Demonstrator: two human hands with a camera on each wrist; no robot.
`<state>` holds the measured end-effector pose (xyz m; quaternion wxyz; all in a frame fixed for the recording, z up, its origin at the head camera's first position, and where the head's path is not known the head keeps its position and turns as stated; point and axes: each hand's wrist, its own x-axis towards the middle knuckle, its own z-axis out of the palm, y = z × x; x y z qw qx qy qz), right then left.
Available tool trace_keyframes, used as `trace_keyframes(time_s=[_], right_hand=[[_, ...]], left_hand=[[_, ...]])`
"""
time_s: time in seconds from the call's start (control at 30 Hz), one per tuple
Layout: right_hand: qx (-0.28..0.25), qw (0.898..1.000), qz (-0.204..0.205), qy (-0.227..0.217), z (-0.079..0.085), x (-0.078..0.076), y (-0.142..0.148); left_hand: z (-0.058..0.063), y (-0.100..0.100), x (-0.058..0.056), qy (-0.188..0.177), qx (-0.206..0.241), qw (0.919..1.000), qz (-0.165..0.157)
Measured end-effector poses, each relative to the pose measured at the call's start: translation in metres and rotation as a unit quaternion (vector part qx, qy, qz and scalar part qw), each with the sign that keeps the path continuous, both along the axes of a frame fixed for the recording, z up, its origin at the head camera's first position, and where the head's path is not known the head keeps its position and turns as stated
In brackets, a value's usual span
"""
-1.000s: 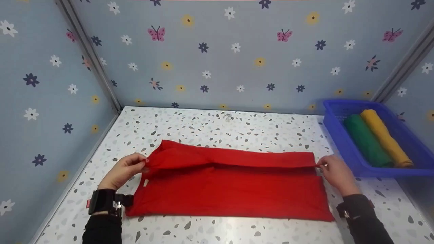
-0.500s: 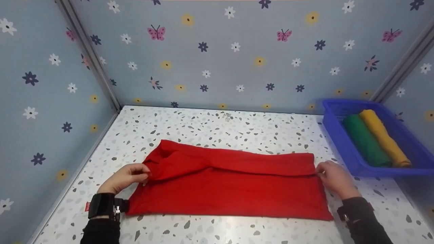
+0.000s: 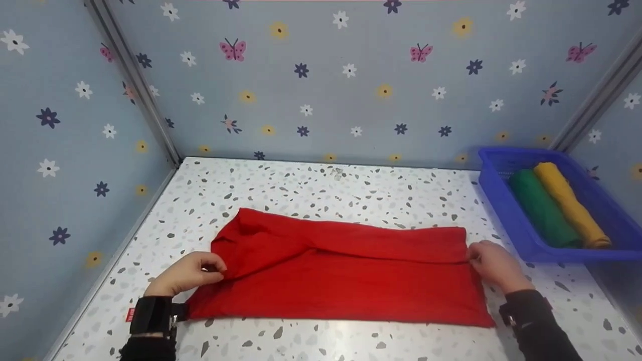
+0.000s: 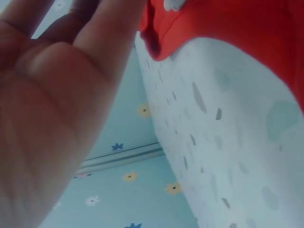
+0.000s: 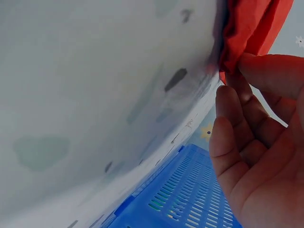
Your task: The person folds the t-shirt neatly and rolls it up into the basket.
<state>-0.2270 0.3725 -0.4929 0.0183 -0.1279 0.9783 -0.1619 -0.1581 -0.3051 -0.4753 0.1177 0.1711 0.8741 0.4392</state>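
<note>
Red cloth (image 3: 361,288) lies before us on the speckled white table (image 3: 351,193), its far part folded toward us and wrinkled at the left; our left hand (image 3: 188,273) pinches the left end of the folded edge; our right hand (image 3: 497,264) holds the right end in the same narrow pinch. Near our right hand we see a blue basket (image 3: 506,213), in which a green roll (image 3: 544,209) and a yellow roll (image 3: 572,205) lie side by side; behind the table stands a flower-patterned wall (image 3: 341,50).
</note>
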Motion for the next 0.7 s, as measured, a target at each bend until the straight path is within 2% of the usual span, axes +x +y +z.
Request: trace_keyframes(time_s=[0.17, 0.3, 0.47, 0.6, 0.7], right_hand=[[0.003, 1.000, 0.005, -0.004, 0.003, -0.001, 0.000], [0.008, 1.000, 0.001, -0.012, 0.005, -0.001, -0.001], [0.014, 1.000, -0.002, -0.018, 0.006, -0.001, -0.002], [0.014, 1.000, 0.001, -0.015, 0.005, -0.001, -0.002], [0.012, 1.000, 0.004, -0.010, 0.004, -0.001, -0.002]], left_hand=[[0.004, 0.005, 0.007, 0.007, -0.018, 0.9998, -0.008], [0.004, 0.009, 0.012, 0.020, -0.027, 0.9991, -0.027], [0.002, 0.016, 0.017, 0.022, -0.064, 0.9969, -0.040], [0.000, 0.023, 0.019, -0.005, -0.093, 0.9954, -0.021], [-0.001, 0.027, 0.019, -0.030, -0.098, 0.9947, -0.007]])
